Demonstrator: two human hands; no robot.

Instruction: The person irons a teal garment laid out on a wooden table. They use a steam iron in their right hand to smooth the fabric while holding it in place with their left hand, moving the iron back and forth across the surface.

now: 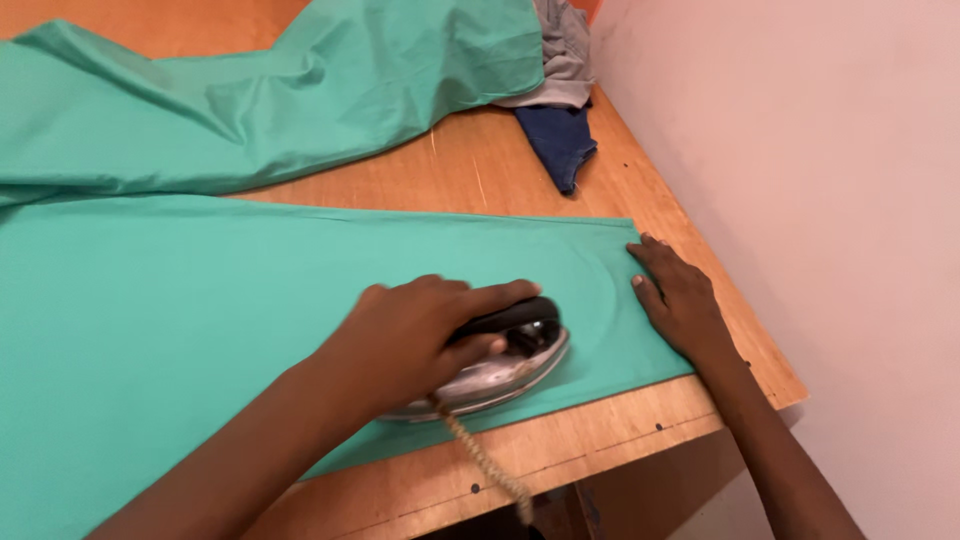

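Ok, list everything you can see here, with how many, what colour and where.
Green cloth: one, spread flat over the table, its far part bunched at the back.
Iron: one, silver with a black handle, on the cloth near the front edge.
Cord: one, braided beige, trailing off the front edge.
Grey garment: one, heaped at the back.
Dark blue garment: one, under the grey one.
Table: one, wooden.
Wall: pale pink, right.
Left hand: gripping the iron's handle.
Right hand: flat on the cloth's right end.
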